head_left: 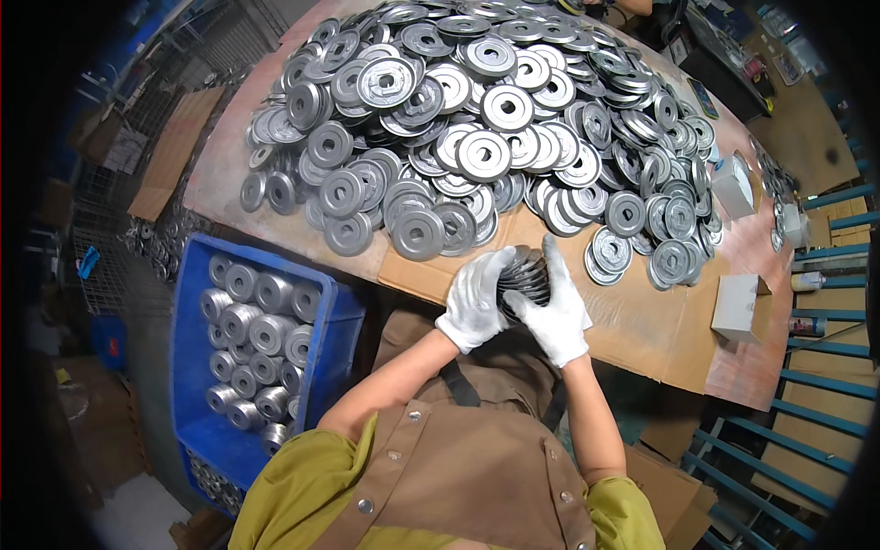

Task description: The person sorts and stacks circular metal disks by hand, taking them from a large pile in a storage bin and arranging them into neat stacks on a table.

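Both my hands wear white gloves and meet at the table's front edge. Between them sits a short stack of metal discs [525, 278], darker than the loose ones. My left hand [478, 298] grips the stack from its left side, and my right hand [556, 312] wraps its right side with the thumb across the front. Just beyond my hands a big heap of round grey metal discs [484, 154], each with a centre hole, covers much of the table.
Flattened cardboard [632, 335] lies along the table's front edge. A blue crate [316, 367] at lower left holds stacked discs in rows. Small white boxes [736, 307] stand on the right side, near a teal metal rack [816, 385]. Another person's arm [634, 5] shows at the far edge.
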Motion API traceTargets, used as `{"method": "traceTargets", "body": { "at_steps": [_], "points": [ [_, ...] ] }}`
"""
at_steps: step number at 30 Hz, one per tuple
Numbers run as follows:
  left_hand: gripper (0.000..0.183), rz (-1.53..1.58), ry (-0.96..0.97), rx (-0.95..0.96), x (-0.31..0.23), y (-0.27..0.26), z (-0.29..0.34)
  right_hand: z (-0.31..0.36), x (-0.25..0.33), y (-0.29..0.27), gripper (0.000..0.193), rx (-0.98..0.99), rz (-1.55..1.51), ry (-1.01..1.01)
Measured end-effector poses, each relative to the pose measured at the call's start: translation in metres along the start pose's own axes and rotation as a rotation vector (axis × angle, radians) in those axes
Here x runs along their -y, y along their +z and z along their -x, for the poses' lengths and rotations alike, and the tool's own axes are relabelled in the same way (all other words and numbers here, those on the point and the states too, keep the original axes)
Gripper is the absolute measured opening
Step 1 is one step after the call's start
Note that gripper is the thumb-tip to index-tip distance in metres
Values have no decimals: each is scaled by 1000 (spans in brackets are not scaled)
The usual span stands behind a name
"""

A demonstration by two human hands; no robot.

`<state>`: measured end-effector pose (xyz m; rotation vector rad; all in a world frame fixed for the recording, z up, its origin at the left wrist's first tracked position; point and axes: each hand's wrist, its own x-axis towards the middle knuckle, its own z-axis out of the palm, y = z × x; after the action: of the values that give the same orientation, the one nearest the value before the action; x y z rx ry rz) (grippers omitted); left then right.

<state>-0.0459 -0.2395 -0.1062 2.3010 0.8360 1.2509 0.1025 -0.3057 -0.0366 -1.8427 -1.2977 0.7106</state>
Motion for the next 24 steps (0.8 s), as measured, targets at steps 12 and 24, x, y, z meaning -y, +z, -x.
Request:
{"method": "traceTargets", "body": {
  "at_steps": [12, 24],
  "points": [
    [98, 299, -254, 168, 7, 0, -15, -24, -7, 3, 89, 24, -178, -57],
    [103, 306, -373, 147, -4, 5, -12, -5, -14, -16, 86, -147, -522, 76]
  ]
}}
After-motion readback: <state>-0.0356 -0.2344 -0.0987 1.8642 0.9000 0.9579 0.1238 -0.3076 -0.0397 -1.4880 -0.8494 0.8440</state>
